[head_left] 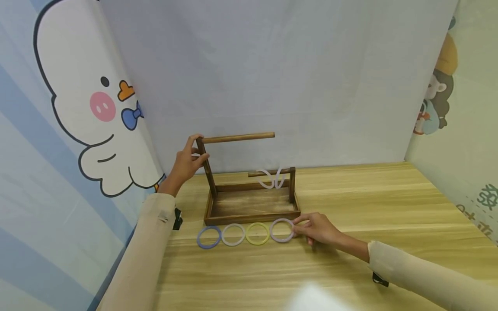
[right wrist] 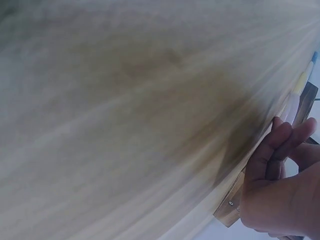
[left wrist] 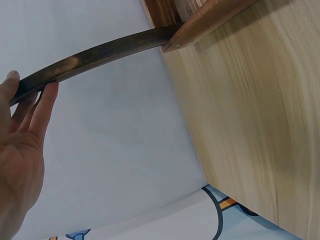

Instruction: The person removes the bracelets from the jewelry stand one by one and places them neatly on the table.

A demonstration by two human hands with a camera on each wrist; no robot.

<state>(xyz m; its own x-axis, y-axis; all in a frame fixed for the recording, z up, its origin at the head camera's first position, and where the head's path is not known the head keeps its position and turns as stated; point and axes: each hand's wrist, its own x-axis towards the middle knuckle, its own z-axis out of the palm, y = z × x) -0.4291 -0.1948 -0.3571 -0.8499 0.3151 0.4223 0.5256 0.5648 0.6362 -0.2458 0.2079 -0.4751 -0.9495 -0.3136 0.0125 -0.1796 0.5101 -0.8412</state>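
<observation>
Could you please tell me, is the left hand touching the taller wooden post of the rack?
Touching. The left wrist view shows it: the left hand has its thumb on one side of the taller post and fingers against the other.

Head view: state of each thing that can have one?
Rack, upright on the table
Upper bar, no rings on it
Lower bar, two pale rings hanging on it
Blue ring, flat on the table
White ring, flat
Yellow ring, flat
Lilac ring, held at its edge; lift unclear
Left hand, gripping the taller post
Right hand, pinching the lilac ring
</observation>
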